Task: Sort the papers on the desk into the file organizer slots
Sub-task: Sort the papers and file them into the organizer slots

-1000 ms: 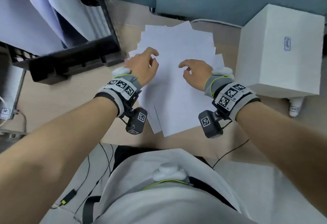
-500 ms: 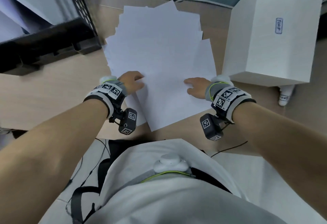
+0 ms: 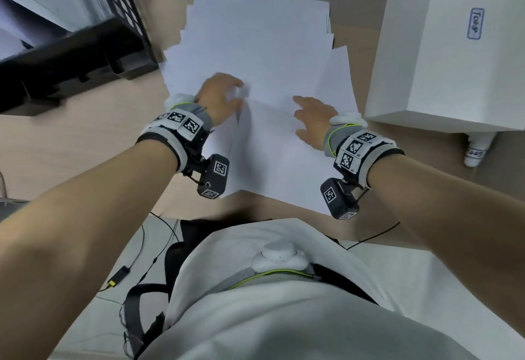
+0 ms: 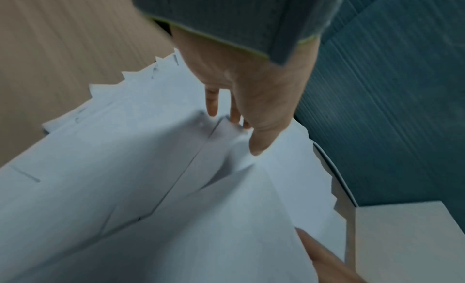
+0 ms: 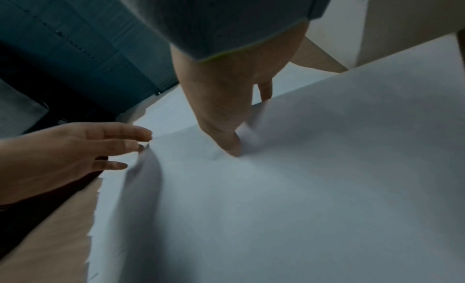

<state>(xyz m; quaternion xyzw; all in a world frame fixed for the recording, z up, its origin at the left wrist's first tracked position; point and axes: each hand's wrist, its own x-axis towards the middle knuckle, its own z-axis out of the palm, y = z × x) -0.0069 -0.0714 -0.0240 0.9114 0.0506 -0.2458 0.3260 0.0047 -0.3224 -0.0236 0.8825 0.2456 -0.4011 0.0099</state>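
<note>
A fanned pile of white papers (image 3: 255, 32) lies on the wooden desk (image 3: 85, 146). The top sheet (image 3: 272, 155) sits nearest me. My left hand (image 3: 224, 98) is at that sheet's left edge, fingers straight; the left hand (image 5: 75, 148) meets the edge with its fingertips, and the edge is raised and curled there. My right hand (image 3: 312, 121) rests on the sheet's right part. Its thumb (image 5: 234, 148) presses down on the paper. The black file organizer (image 3: 71, 55) stands at the far left, beyond my left hand, its slots mostly out of frame.
A white box (image 3: 454, 61) stands close to the right of the papers. A small white labelled bottle (image 3: 477, 152) lies in front of it. A teal partition (image 4: 377, 88) closes off the desk's back. Cables hang below the desk's near edge.
Both hands have slid toward me over the papers. The left fingertips now sit at the top sheet's left edge, which has lifted. The view has tilted lower.
</note>
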